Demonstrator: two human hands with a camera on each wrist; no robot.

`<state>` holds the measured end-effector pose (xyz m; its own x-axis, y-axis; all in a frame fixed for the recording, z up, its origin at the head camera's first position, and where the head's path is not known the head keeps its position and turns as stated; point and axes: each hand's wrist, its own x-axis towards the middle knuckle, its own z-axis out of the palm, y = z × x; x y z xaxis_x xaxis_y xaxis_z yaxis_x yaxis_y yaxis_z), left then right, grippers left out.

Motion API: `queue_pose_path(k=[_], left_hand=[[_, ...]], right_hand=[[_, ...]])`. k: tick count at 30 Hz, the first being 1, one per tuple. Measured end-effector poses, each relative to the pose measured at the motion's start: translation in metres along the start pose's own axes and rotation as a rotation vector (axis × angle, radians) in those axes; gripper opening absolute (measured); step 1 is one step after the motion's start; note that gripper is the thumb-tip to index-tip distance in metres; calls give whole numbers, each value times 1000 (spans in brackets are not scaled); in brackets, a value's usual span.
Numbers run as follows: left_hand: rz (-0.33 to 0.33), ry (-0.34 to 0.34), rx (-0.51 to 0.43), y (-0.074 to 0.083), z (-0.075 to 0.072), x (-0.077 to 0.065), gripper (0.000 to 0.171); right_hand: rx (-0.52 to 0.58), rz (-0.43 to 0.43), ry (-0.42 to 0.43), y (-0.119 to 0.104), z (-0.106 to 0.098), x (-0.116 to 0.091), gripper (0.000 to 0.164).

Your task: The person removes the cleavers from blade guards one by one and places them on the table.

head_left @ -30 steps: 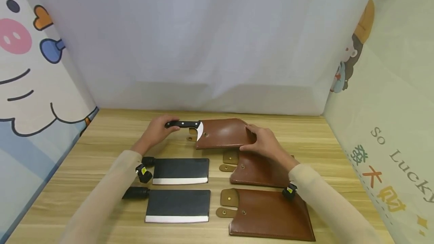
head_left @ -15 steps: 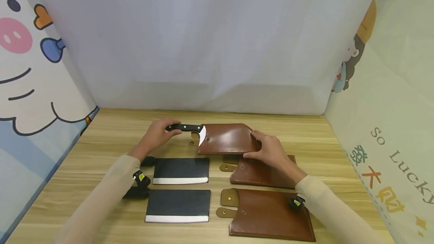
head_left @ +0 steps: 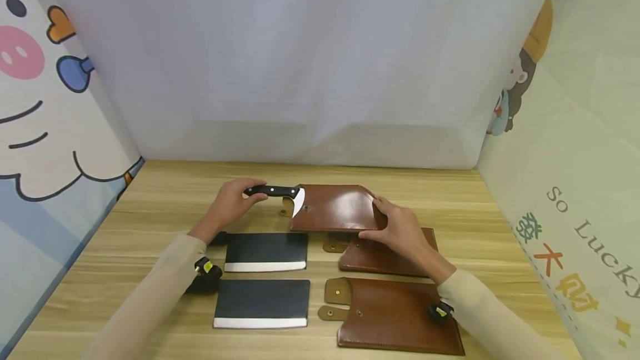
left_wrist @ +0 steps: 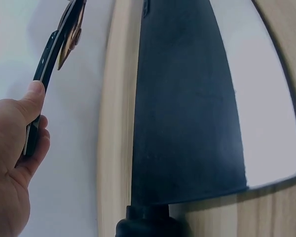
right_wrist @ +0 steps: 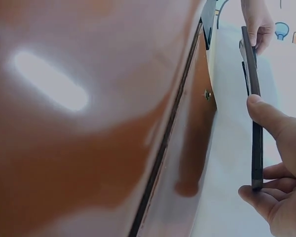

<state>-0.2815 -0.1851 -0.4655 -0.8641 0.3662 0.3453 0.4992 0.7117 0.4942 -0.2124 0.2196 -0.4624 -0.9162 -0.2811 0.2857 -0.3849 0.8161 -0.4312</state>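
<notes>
My left hand pinches the black riveted handle of a knife between thumb and fingers. Most of its blade is inside a brown leather sheath; only a silver curve shows by the handle. At the sheath's far end, my right hand grips its edges, thumb on one side and fingers on the other. Both wrist views show the pair raised off the table: the left hand on the handle, the right hand on the sheath's edge. The sheath's strap tabs are partly hidden behind it.
Two dark cleavers, a rear one and a front one, lie with handles to the left on the wooden table. Right of them lie two more brown sheaths, a rear one partly covered and a front one.
Both hands have brought the sheathed knife a little nearer to me and slightly right. It now covers more of the rear sheath. The cleavers have stayed put.
</notes>
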Motion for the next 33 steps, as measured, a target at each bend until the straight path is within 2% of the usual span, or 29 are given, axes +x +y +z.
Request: queue_pose_path(k=[10,33], left_hand=[[59,63,15,0,-2,-6,38],[28,127,-18,-14,-15,-17,36]], right_hand=[[8,7,24,-3,-1,-7,89],[20,20,67,2,-10,-15,90]])
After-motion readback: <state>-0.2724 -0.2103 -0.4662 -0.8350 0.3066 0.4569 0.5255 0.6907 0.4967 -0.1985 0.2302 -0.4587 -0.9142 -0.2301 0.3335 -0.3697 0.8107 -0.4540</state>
